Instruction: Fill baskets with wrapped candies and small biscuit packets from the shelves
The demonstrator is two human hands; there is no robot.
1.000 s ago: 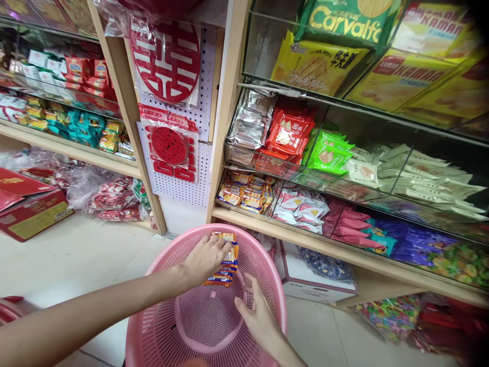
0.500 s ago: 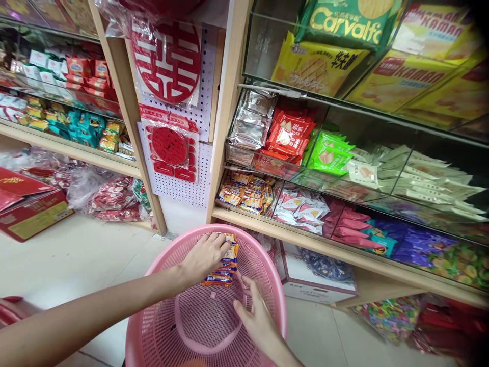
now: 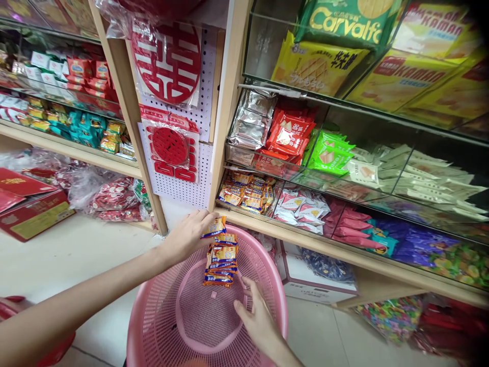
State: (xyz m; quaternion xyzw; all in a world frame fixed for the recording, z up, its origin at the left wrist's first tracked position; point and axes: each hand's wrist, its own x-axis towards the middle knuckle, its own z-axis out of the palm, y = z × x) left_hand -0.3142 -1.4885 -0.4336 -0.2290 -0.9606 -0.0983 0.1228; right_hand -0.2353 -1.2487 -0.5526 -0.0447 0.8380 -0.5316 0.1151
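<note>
My left hand (image 3: 191,232) is above the far side of a pink mesh basket (image 3: 134,318), its fingers closed on a small orange-and-blue snack packet (image 3: 216,227). Just below it, several matching snack packets (image 3: 222,260) lie overlapping in a row inside the basket, against its far wall. My right hand (image 3: 256,315) reaches in over the basket's right side. Its thumb and fingers are apart near the lower end of the row, and nothing shows between them.
Beyond the basket, a wooden shelf (image 3: 305,239) carries clear bins; the bin of orange packets (image 3: 248,192) is nearest. A white carton (image 3: 301,275) stands under it on the right. A red box (image 3: 32,206) and bagged goods (image 3: 114,199) are at left.
My left hand has risen from the row of packets, up and left toward the basket's far rim, with one packet now showing in its fingers. My right hand has stayed nearly still.
</note>
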